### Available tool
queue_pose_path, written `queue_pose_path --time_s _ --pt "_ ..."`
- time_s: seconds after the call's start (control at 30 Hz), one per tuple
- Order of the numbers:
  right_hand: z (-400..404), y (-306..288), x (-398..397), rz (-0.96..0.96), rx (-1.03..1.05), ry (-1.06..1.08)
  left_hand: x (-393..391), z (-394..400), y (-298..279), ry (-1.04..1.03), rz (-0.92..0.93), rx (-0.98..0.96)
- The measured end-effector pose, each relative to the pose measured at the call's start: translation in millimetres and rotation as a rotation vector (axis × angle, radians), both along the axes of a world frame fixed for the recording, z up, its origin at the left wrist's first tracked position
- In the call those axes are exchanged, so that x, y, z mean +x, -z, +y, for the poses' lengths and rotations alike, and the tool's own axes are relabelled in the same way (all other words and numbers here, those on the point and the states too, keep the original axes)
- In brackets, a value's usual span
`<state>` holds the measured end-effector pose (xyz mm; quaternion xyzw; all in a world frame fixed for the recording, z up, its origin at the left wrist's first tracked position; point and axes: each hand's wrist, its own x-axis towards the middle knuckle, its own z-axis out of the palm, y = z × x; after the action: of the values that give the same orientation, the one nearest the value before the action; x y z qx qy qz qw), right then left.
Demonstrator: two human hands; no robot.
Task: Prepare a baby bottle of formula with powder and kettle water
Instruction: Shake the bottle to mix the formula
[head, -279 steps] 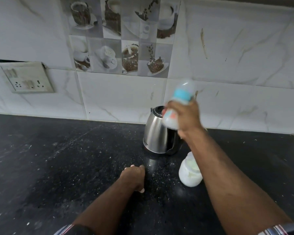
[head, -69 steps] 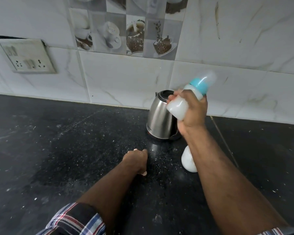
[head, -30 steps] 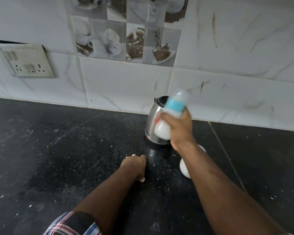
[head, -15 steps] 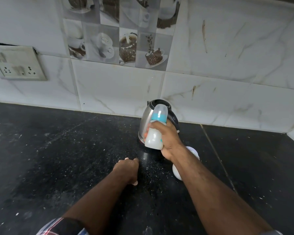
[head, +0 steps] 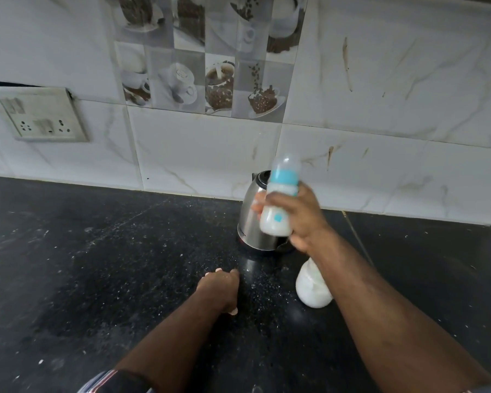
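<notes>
Black speckled countertop fills the lower frame, dusted with white grains; white marble-look wall tiles behind, switch plate at upper left. Right hand grips the baby bottle — blurred, apparently milky — before the steel kettle. Left hand rests on the counter, fingers curled, holding nothing. White jar beside the right forearm.
</notes>
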<state>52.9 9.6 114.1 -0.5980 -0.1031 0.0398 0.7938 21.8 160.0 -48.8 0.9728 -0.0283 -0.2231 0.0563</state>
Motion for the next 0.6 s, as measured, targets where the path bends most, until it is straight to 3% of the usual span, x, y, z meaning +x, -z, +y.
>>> queue_pose_path --time_s 0.13,0.23,0.27,0.4,0.47,0.53,0.6 --pt "1 -15 14 -0.219 0.142 0.322 0 -1 -1 -0.01 0.009 0.006" --pt "19 29 -9 -0.126 -0.276 0.231 -1 -1 -2 -0.014 0.01 -0.003" --pt "21 36 -11 -0.1 -0.313 0.205 0 -1 -1 -0.017 0.011 -0.003" --pt "9 13 16 -0.149 0.156 0.44 1 1 2 -0.019 -0.002 -0.023" --pt "13 24 6 -0.138 -0.008 0.411 0 0 1 -0.018 -0.006 -0.019" --pt "21 47 -14 -0.117 -0.26 0.207 0 0 1 -0.016 -0.009 -0.021" --pt "19 40 -6 -0.125 -0.187 0.271 1 -1 0 -0.009 -0.016 -0.012"
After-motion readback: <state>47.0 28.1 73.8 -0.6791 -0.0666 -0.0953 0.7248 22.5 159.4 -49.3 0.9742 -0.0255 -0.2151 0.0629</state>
